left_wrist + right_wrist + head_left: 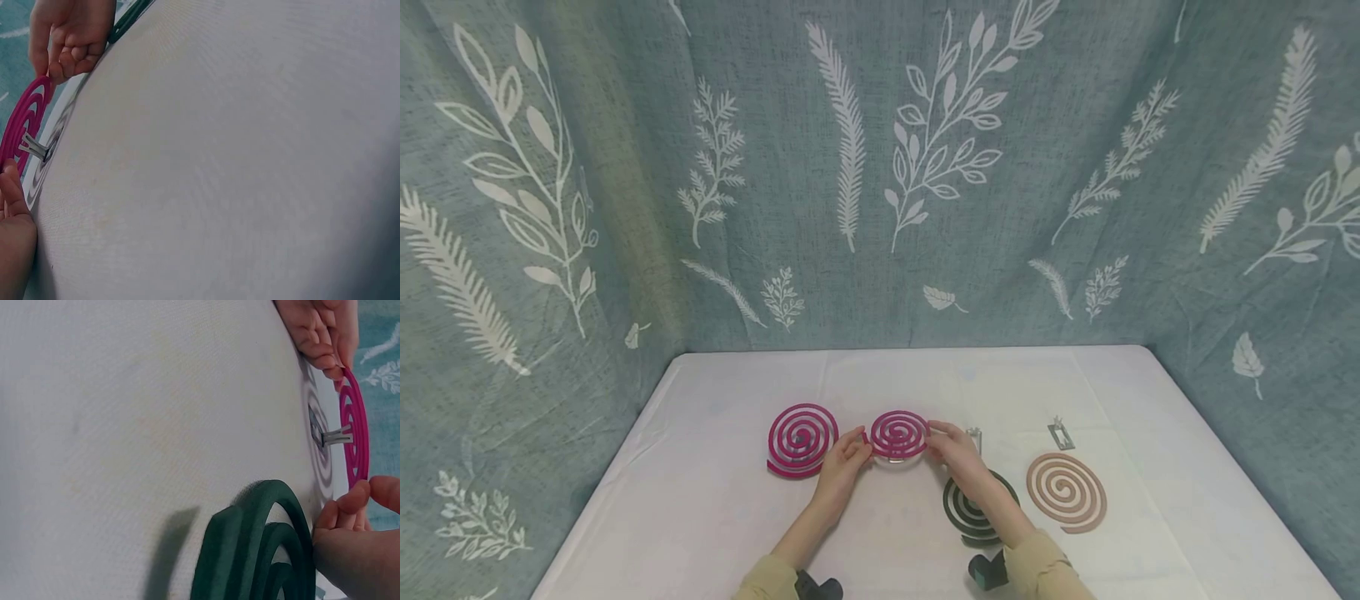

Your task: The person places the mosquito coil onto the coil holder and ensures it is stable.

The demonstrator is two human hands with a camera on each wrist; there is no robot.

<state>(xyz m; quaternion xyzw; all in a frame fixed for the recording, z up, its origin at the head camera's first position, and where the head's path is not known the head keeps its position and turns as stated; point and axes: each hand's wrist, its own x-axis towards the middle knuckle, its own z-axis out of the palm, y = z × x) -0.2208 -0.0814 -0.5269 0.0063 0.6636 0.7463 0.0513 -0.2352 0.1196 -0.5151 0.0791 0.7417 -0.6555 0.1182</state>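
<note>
A magenta mosquito coil is held level by both hands, close over the table. My left hand pinches its left edge; my right hand pinches the right edge. Beneath the coil's middle, a small metal coil stand rises from the table with its prongs at the coil, seen in both wrist views. A second magenta coil lies just left of my left hand. Under my right forearm is a dark green coil, partly hidden by it.
At the right lies a tan coil, with a flat metal stand behind it. Another metal stand shows just beyond my right hand. A blue-green curtain with white leaf prints hangs around the white table.
</note>
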